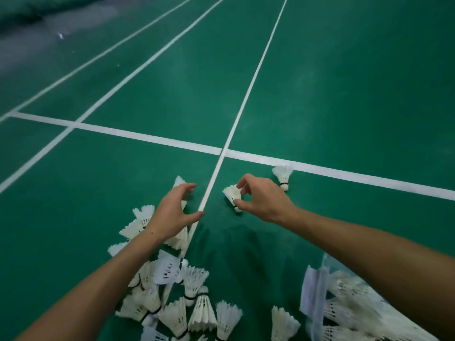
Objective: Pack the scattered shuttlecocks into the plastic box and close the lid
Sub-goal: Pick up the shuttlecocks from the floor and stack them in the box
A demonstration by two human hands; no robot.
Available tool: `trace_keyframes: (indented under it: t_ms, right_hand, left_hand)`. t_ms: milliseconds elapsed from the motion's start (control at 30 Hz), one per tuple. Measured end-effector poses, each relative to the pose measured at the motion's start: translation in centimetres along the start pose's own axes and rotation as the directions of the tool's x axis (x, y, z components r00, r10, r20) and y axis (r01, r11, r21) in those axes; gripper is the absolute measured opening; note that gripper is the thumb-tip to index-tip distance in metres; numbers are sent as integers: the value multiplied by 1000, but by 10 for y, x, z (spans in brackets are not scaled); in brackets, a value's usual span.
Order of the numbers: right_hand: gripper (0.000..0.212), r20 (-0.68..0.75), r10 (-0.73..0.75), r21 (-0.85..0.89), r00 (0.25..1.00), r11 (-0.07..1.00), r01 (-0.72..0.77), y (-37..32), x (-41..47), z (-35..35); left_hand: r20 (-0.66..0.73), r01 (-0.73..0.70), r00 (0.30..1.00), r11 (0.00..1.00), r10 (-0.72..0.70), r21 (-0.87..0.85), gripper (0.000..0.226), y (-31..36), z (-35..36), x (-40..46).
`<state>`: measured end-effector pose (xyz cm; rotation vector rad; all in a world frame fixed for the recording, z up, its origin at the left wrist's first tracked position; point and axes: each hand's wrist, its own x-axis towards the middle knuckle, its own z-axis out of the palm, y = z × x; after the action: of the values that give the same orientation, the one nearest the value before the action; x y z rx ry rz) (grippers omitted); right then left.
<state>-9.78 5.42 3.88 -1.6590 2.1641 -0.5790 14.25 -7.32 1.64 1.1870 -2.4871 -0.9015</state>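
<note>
Several white feather shuttlecocks [197,308] lie scattered on the green court floor in front of me. My right hand [261,198] pinches one shuttlecock [232,194] between thumb and fingers, right at the floor. Another shuttlecock [283,175] lies just beyond it near a white line. My left hand [173,212] hovers with fingers spread over a shuttlecock [178,180] on the left; it holds nothing. The clear plastic box [317,291], part-filled with shuttlecocks, sits at the lower right, partly hidden by my right forearm. I see no lid.
White court lines [147,137] cross the green floor, meeting just ahead of my hands. Bare green floor stretches far ahead and to the right. A grey blurred area lies at the far upper left.
</note>
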Motion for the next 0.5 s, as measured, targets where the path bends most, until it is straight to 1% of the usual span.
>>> trace_keyframes:
  t_ms: [100, 200, 267, 367, 433, 500]
  right_hand:
    - [42, 21, -15, -77, 1000, 997, 16, 1, 26, 21]
    - [55, 54, -31, -155, 998, 987, 39, 8, 46, 36]
    - [62, 97, -42, -165, 994, 985, 58, 11, 55, 44]
    - [65, 170, -37, -140, 985, 988, 61, 18, 62, 54]
    - [64, 183, -27, -123, 983, 991, 50, 22, 64, 59]
    - [63, 170, -20, -120, 985, 992, 41, 26, 64, 62]
  left_hand:
    - [24, 11, 1000, 988, -15, 154, 85, -24, -11, 11]
    - [71, -5, 997, 931, -23, 366, 94, -37, -18, 22]
    - [197, -45, 979, 890, -51, 453, 108, -39, -22, 27]
    - [446, -162, 890, 850, -94, 502, 129, -43, -28, 31]
    - [539, -263, 837, 799, -89, 541, 134, -47, -27, 30]
    - [566, -328, 821, 751, -74, 573, 133, -52, -24, 27]
